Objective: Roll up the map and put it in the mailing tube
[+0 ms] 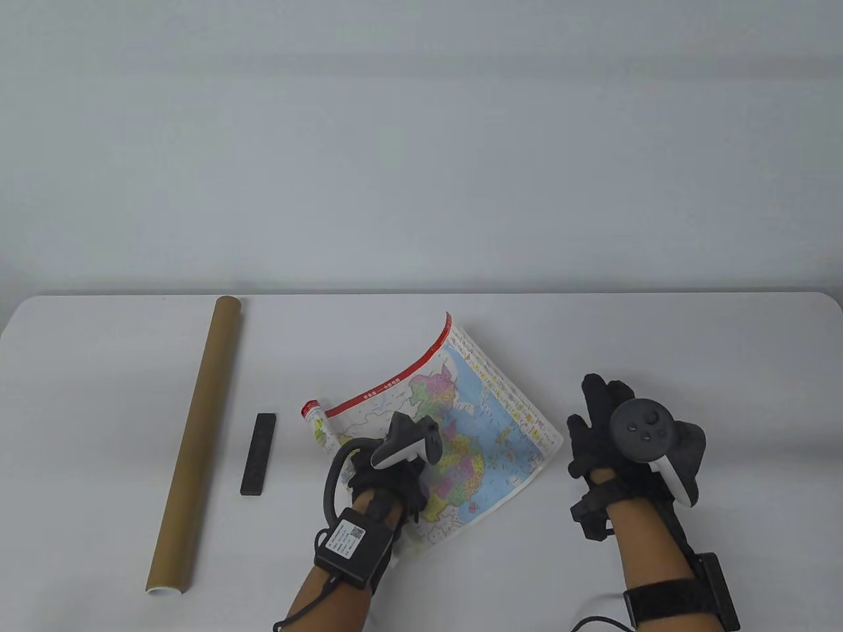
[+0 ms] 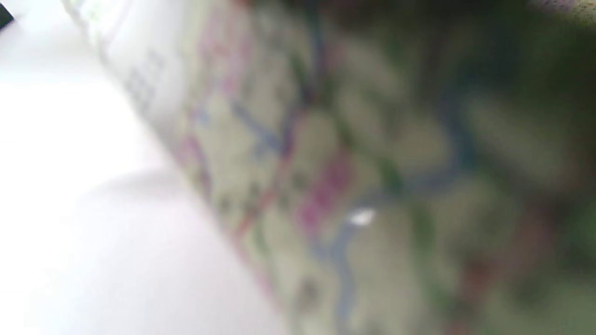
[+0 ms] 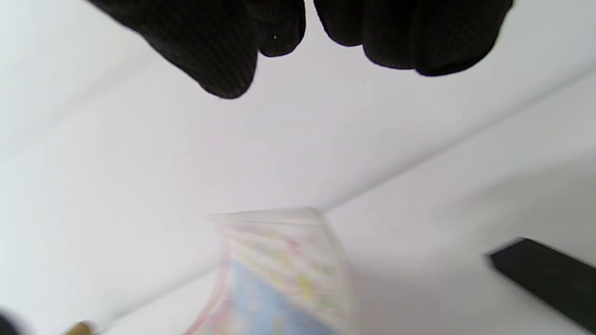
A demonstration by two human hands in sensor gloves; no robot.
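Mailing tube [image 1: 195,443] lies at far left of the table [image 1: 658,342], long axis running away from the person, near end open, nothing in it as far as I can see. Black bar [image 1: 257,454] just right of it, flat. Map [image 1: 461,421] sits mid-table, mostly unrolled: left end curled into a tight roll, far corner lifting, rest flat, printed side up. Left hand [image 1: 382,477] rests on the map's near-left part; finger pose hidden under the tracker, can't tell. Left wrist view is only blurred print. Right hand [image 1: 602,428] is off the map, just right of its edge, fingers spread flat, holding nothing. Judgement: rolling barely begun; full roll and insertion remain. Paper looks glossy and springy, likely to uncurl.
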